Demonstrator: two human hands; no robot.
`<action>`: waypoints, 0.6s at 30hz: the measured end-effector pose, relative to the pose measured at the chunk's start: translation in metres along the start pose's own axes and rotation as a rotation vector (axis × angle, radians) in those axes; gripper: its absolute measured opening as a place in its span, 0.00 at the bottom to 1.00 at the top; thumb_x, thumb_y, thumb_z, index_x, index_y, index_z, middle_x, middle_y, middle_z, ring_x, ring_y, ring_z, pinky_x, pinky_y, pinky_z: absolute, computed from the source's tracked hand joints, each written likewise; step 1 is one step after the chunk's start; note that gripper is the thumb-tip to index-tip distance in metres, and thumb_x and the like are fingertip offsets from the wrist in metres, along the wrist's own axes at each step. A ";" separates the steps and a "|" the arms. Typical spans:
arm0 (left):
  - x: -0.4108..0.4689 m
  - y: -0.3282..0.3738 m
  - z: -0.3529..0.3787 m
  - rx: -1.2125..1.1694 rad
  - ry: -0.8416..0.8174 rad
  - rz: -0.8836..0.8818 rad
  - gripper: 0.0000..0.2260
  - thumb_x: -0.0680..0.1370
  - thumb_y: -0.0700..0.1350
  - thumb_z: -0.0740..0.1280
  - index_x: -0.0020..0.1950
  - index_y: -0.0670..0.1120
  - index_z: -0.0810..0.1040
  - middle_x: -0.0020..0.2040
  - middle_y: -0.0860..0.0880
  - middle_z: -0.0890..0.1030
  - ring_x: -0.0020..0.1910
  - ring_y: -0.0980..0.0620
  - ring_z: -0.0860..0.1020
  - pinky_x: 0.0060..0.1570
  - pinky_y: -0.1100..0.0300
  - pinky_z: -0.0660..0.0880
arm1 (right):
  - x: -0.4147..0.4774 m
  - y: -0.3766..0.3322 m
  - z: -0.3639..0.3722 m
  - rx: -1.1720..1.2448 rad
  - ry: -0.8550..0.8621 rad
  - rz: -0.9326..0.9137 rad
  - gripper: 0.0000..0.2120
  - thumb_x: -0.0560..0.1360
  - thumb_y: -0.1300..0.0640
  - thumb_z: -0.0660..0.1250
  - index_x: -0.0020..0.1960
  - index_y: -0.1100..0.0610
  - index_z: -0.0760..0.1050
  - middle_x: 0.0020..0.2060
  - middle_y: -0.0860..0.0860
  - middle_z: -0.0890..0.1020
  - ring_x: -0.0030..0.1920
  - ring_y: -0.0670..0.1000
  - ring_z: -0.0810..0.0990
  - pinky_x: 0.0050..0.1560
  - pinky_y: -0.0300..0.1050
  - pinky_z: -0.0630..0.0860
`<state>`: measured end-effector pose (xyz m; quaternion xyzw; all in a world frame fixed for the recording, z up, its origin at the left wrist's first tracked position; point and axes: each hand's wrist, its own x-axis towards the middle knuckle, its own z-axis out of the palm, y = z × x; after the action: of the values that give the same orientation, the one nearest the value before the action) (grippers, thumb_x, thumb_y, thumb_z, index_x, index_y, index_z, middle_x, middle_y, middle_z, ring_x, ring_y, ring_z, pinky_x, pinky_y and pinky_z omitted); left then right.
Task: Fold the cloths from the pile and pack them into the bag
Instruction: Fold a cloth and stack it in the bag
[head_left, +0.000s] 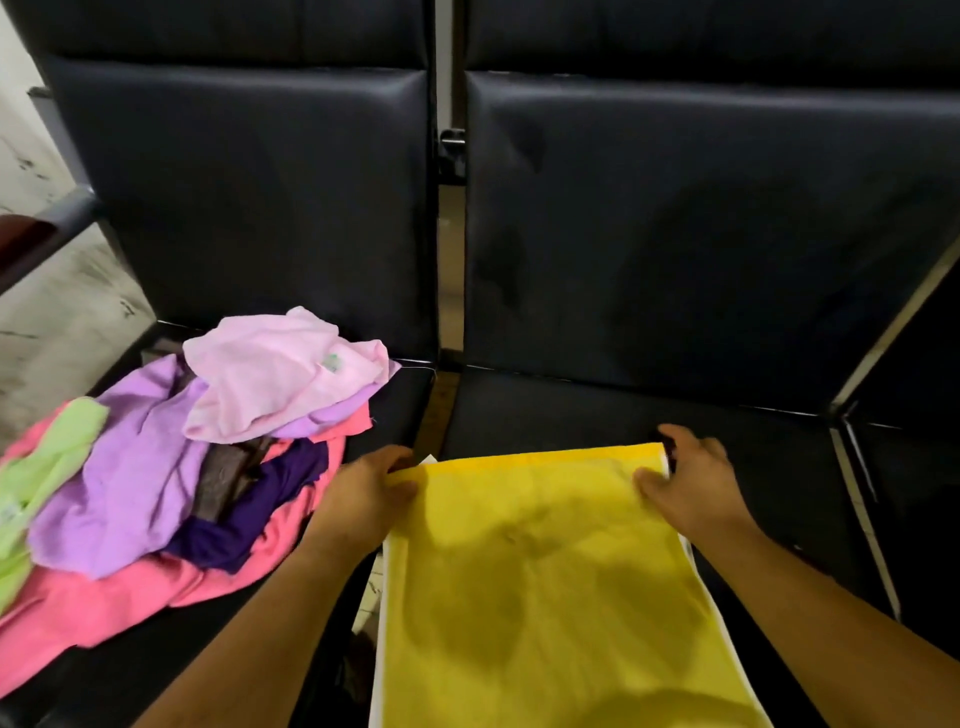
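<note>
head | both hands' fingers pinch yellow cloth (545, 571) far corners | pile (171, 457) left

yellow cloth (540, 571) spread flat, crumpled pile (171, 457) left

The person's left hand (363, 493) and right hand (693, 480) are both bare, with no gloves, rings or watch visible. Both forearms are uncovered as far as the bottom edge of the view, and no sleeve shows. The fingers look slightly blurred.
</note>
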<state>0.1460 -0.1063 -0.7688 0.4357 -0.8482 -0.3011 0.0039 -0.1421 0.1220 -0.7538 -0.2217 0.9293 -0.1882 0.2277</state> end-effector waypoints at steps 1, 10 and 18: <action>0.003 -0.001 0.003 0.050 -0.040 0.022 0.21 0.78 0.45 0.71 0.72 0.48 0.77 0.62 0.48 0.84 0.58 0.44 0.81 0.56 0.57 0.75 | 0.001 -0.002 0.001 -0.008 -0.012 0.030 0.31 0.76 0.53 0.74 0.76 0.50 0.67 0.71 0.58 0.67 0.63 0.57 0.77 0.62 0.51 0.75; -0.013 0.014 -0.005 0.020 -0.086 0.033 0.28 0.65 0.67 0.56 0.45 0.45 0.80 0.41 0.47 0.79 0.43 0.46 0.78 0.41 0.56 0.68 | -0.010 0.009 -0.014 0.091 0.006 0.016 0.06 0.79 0.51 0.70 0.50 0.52 0.76 0.42 0.48 0.80 0.41 0.45 0.77 0.40 0.43 0.72; -0.050 0.061 -0.063 -0.281 0.093 0.086 0.08 0.77 0.49 0.75 0.48 0.50 0.77 0.40 0.52 0.80 0.38 0.57 0.76 0.38 0.63 0.73 | -0.066 0.018 -0.087 0.501 0.197 0.001 0.07 0.77 0.48 0.73 0.44 0.50 0.84 0.39 0.46 0.85 0.44 0.48 0.83 0.47 0.46 0.78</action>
<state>0.1495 -0.0743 -0.6735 0.4076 -0.8146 -0.3958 0.1170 -0.1389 0.1916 -0.6678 -0.1387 0.8714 -0.4331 0.1839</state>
